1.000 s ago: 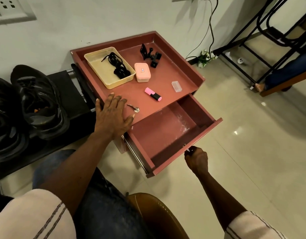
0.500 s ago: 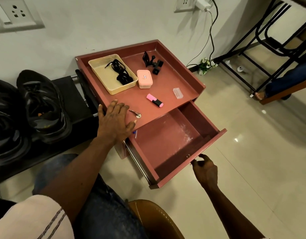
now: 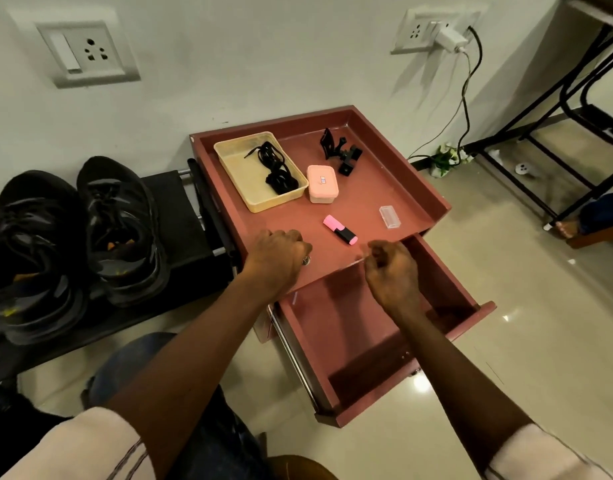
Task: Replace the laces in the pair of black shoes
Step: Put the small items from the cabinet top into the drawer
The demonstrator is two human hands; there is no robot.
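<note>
Two black shoes [image 3: 121,230] stand side by side on a low black rack at the left, the second shoe [image 3: 31,251] further left. Black laces [image 3: 277,168] lie coiled in a beige tray [image 3: 249,174] on the red cabinet top [image 3: 367,188]. My left hand [image 3: 277,258] rests at the front edge of the top, its fingers curled over a small metal key [image 3: 307,260]. My right hand [image 3: 391,268] hovers over the back of the open drawer [image 3: 350,323], fingers curled, holding nothing.
On the cabinet top also lie a pink box [image 3: 321,184], a pink highlighter [image 3: 339,230], a clear case [image 3: 390,217] and a black clip mount [image 3: 339,152]. A charger cable [image 3: 466,98] hangs down the wall. Black table legs [image 3: 540,140] stand at the right.
My right hand let go of the drawer front and rose over the drawer. My left hand went from lying flat beside the key to curling over it.
</note>
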